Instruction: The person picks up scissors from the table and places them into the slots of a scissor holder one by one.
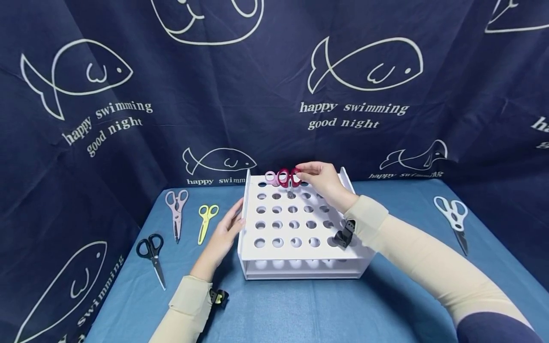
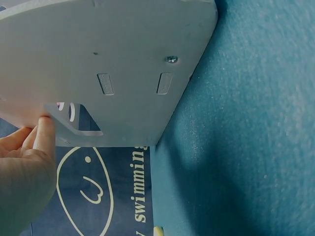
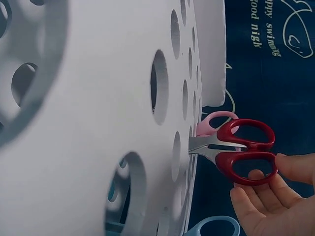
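My right hand (image 1: 323, 180) pinches one handle loop of the red-handled scissors (image 3: 251, 123) between thumb and fingers. Their blades point down at a hole in the back row of the white holed rack (image 1: 285, 252); in the right wrist view the tips are hidden by the board. Beside them stand pink-handled scissors (image 1: 270, 177), in the rack's back row. A light blue handle loop (image 3: 216, 220) shows at the bottom of the right wrist view. My left hand (image 1: 223, 237) rests against the rack's left side panel (image 2: 123, 54), fingers extended by its cutout.
Left of the rack on the blue cloth lie pale pink scissors (image 1: 176, 209), yellow scissors (image 1: 207, 221) and black scissors (image 1: 151, 251). White-handled scissors (image 1: 453, 214) lie to the right. A dark blue printed curtain (image 1: 274, 95) hangs behind.
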`<state>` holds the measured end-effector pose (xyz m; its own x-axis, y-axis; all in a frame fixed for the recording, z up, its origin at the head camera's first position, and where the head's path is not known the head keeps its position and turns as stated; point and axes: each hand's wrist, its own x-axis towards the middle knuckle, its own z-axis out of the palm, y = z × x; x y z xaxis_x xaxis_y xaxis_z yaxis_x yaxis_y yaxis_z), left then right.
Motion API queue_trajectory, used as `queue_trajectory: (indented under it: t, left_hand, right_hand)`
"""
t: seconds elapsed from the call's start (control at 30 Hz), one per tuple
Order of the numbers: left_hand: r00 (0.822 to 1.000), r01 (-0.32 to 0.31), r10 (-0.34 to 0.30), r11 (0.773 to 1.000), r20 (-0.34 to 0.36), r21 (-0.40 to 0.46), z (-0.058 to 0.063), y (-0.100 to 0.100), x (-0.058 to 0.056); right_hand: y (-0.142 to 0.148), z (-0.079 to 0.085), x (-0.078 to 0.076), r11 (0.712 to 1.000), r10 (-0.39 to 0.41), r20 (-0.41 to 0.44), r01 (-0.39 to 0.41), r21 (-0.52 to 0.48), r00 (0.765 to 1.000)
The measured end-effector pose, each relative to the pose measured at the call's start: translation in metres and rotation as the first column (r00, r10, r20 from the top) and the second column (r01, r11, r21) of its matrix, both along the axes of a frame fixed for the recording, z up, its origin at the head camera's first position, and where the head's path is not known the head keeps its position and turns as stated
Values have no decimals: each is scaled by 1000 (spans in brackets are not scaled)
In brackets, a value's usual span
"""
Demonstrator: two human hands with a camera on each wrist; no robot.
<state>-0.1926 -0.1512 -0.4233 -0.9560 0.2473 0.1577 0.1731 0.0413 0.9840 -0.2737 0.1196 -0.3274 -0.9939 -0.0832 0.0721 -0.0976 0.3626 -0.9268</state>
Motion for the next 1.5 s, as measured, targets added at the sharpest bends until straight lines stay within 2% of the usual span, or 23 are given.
queue_trajectory:
  t: [0.5,1.0,1.27,1.4,1.5]
  left_hand:
    - [1000,-3,3,1000,-6,7,1,1,1]
    - [1000,0,0,1000,-4,6,1,2,2]
    - [1000,-9,9,1000,2,-8,0,2,1]
    - [1000,-18,18,1000,4,-14,0,2,1]
    - [1000,-24,24,1000,4,-10,1,3,2]
  right_hand:
    - [1,3,2,1000,5,-3,-5,1,1000]
    - [6,8,1,998,12,-12,-13,-68,1000]
    - [16,17,-2,999,-5,-49,3,-52,999]
    - [25,23,-4,996,-23,-65,17,-89,998]
    - [34,30,-7,985,-36,-64,25,-173,997]
